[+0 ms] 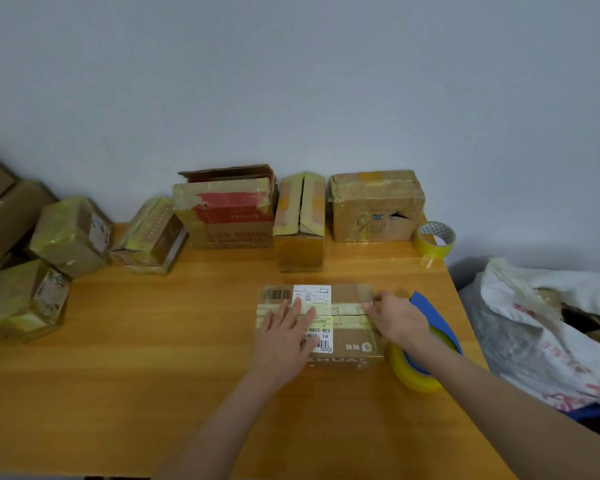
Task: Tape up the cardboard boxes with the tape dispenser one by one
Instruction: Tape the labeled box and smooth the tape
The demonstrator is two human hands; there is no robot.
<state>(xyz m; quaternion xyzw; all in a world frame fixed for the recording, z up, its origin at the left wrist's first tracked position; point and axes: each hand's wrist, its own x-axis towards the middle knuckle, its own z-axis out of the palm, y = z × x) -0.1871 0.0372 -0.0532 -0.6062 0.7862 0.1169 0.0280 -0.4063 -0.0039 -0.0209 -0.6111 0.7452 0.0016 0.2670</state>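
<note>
Yellow tape (347,310) runs across the top of the cardboard box (354,344), which sits just right of centre in the lower half of the frame on the wooden counter (153,358). The left hand (284,336) lies flat on the lid, fingers straight, pinning the box. The right hand (397,320) bends its fingers at the box's right edge, where the strip ends (pinching the tape or only pressing it, I cannot tell). The tape dispenser (426,306), blue with a yellow roll, lies just beside the box, partly under the right wrist. To seat the strip well, I judge it best to rub outward along the seam and fold the end down the side wall, the flat hand bearing down so nothing slides.
</note>
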